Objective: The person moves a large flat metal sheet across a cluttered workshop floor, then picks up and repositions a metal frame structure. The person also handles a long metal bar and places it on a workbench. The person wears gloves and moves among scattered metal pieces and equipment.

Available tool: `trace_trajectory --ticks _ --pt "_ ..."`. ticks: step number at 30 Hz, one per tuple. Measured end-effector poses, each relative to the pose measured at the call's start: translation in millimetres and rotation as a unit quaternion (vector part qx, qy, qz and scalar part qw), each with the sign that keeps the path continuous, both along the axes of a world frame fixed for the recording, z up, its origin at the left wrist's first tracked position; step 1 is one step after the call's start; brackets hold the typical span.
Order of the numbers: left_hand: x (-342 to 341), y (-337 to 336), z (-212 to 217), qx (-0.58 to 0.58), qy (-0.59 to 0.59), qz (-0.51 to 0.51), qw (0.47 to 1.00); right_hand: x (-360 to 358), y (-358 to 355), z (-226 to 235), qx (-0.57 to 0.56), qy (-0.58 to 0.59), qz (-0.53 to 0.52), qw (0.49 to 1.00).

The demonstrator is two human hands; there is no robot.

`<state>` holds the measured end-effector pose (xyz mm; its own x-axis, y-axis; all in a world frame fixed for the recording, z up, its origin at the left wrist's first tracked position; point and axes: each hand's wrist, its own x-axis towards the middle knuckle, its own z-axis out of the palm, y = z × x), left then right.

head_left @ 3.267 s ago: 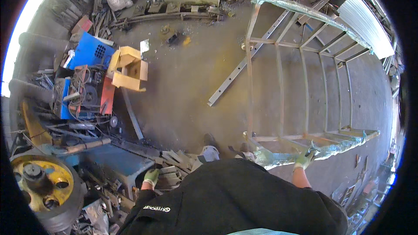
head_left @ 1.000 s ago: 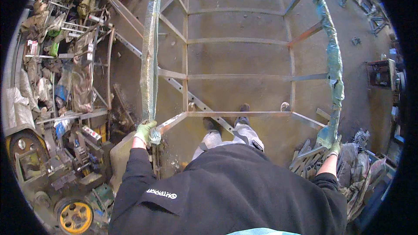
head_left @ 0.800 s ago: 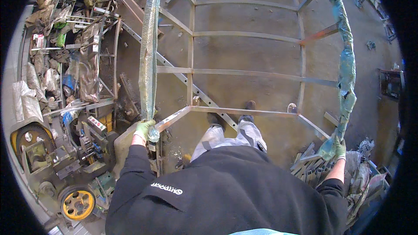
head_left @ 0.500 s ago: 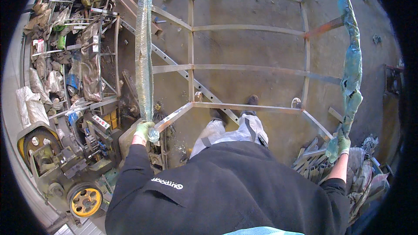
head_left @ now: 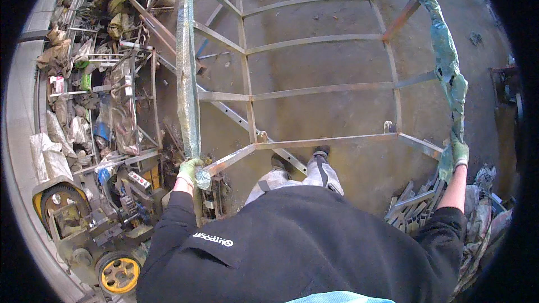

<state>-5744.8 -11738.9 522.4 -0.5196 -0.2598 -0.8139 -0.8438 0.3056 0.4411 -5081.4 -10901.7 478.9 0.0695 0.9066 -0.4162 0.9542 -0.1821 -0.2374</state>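
Bright, even daylight, mostly from above; floor [head_left: 325, 106] evenly lit w/ only soft, short shadows under the metal frame [head_left: 314, 87]. Slight glare off plastic wrap on the left rail [head_left: 188, 78]. Heavy fisheye: straight bars bow toward rim, black vignette all round. Centre sharp; edges softer, esp. scrap pile [head_left: 95, 95].

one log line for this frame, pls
left hand: grips wrapped left rail | right hand: grips wrapped right rail | metal frame: held up over floor
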Motion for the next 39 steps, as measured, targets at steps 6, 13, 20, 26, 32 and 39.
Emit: trace_trajectory --ticks 6,13,20,26,32,39 --pt "-22.0 -6.5 -38.7 -0.012 0.022 -0.001 1.000 -16.6 -20.8 2.0 0.009 -0.018 -0.026 0.999" --pt "-24.0 19.0 -18.4 -0.077 0.175 -0.126 0.974 -14.5 -73.0 20.1 0.043 -0.025 -0.079 0.996" --pt "-38.1 24.7 -23.1 -0.249 0.294 -0.284 0.878 -24.1 -124.7 37.3 0.046 -0.114 -0.126 0.984" --pt "-56.6 28.4 -31.5 -0.276 0.323 -0.293 0.856 -33.7 -160.7 29.6 0.086 -0.125 -0.137 0.979" --pt "-75.2 31.5 -38.9 -0.292 0.357 -0.327 0.825 -31.1 -199.3 2.0 0.121 -0.116 -0.156 0.973" --pt "-107.1 32.0 -63.4 -0.315 0.376 -0.327 0.808 -52.0 -250.3 -15.5 0.137 -0.094 -0.188 0.968"
